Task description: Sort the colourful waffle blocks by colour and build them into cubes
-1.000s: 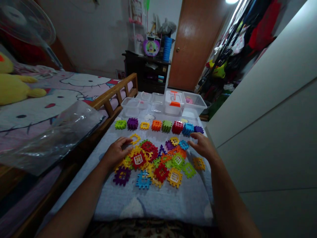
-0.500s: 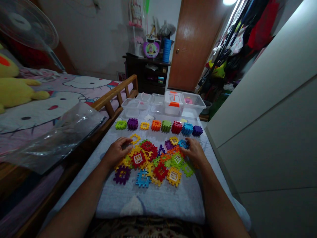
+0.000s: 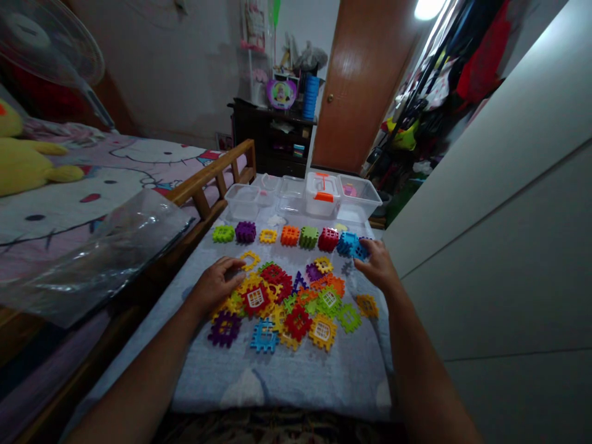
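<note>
My right hand [image 3: 377,265] pinches a blue interlocking plastic tile [image 3: 359,249] beside the blue stack [image 3: 347,243], partly covering the dark purple stack at the row's right end. My left hand [image 3: 219,282] rests at the left side of a loose pile of toothed tiles, its fingers apart and slightly bent, holding nothing. Near its fingertips lie a yellow frame tile [image 3: 250,261] and a red window tile [image 3: 255,299]. A purple tile [image 3: 224,328], a blue tile [image 3: 264,336] and a yellow window tile [image 3: 322,332] lie along the pile's near edge.
Behind the pile runs a row of sorted stacks, including green [image 3: 224,234], purple [image 3: 245,232], orange [image 3: 290,235] and red [image 3: 328,239]. Clear plastic boxes [image 3: 243,200] and an orange-latched box [image 3: 322,194] stand farther back. A wooden bed rail [image 3: 213,179] borders the left; a white cabinet [image 3: 499,216] the right.
My right hand has moved away from the pile to the far right, carrying the blue tile to the blue stack. A yellow tile at the pile's right is uncovered. My left hand stays put.
</note>
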A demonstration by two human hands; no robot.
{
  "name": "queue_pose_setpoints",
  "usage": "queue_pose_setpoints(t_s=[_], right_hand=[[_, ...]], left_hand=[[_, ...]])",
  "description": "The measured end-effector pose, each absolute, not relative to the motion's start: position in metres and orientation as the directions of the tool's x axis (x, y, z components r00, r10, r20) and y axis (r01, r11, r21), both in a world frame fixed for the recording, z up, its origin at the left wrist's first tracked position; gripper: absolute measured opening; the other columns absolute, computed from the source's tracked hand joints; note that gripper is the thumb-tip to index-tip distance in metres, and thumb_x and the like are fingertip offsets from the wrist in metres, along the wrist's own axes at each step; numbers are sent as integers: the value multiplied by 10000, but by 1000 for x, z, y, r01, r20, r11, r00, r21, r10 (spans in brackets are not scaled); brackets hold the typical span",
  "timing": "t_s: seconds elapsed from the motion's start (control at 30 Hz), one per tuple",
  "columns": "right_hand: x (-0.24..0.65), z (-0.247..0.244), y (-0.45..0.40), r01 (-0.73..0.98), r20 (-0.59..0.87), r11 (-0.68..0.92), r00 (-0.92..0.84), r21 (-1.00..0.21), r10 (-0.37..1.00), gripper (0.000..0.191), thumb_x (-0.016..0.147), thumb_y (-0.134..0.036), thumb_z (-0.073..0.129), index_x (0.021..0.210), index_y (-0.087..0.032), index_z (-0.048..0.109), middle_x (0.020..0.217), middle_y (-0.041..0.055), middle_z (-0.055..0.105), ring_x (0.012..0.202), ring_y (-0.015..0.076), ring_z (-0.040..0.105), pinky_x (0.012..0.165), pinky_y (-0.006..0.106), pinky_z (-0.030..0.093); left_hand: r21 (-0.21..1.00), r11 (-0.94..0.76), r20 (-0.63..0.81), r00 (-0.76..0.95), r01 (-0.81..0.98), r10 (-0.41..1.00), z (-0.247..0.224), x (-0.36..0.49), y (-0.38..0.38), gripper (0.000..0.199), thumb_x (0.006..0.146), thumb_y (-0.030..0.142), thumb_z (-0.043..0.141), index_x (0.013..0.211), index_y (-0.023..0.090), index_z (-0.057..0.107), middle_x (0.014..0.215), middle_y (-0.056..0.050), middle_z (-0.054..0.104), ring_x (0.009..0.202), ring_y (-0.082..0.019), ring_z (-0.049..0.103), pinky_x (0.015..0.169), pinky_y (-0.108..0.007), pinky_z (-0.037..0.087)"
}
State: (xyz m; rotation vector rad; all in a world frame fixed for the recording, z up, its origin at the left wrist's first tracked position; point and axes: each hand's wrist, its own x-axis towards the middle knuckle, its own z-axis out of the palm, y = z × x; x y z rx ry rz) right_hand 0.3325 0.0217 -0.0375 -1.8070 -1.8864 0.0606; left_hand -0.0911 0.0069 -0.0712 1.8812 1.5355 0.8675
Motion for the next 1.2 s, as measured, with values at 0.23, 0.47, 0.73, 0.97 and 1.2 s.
queue_pose_setpoints(t_s=[0.23,0.47,0.73,0.97,1.2], right_hand=[[336,-6,78,987,113,50,-32,-156,993,545,698,-248,657,1240,-188,662,1180,142,599,1086,322,544,920,409,451],[336,-6,91,991,40,96,-92,-91,995,475,747,-252,639,1217,-197,683,1171,132,621,1054,297,570,903,374,450],[341,-11,91,982,83,111,-100,-153,992,578,720,-251,676,1290,-160,634,1235,174,612,1120,349,568,955,444,464],[326,-17,32,899,355,250,-116,-359,927,469,769,-269,641,1230,-187,637,1160,146,631,1073,317,601,945,479,490],[284,-63,-15,833,303,338,-217,-438,928,296,830,-215,579,1104,-172,682,1140,137,658,1049,280,618,944,447,496]], left_hand=[[767,-198,141,140,611,980,-75,-93,7,440,771,555,618,1014,196,693,1031,-76,698,990,-262,671,919,-391,540],[773,-203,150,138,600,979,-79,-95,8,437,783,540,627,1032,188,695,1033,-75,691,990,-258,669,916,-377,542],[776,-214,148,158,593,976,-82,-97,9,403,801,505,618,1037,186,686,1051,-75,681,1001,-255,659,933,-389,533],[779,-230,166,161,583,973,-83,-96,8,361,805,458,630,1035,185,685,1032,-70,674,976,-244,664,908,-386,540],[724,-282,195,205,630,959,-67,-91,5,318,851,439,589,1020,184,676,1063,-92,674,1022,-257,655,955,-433,518]])
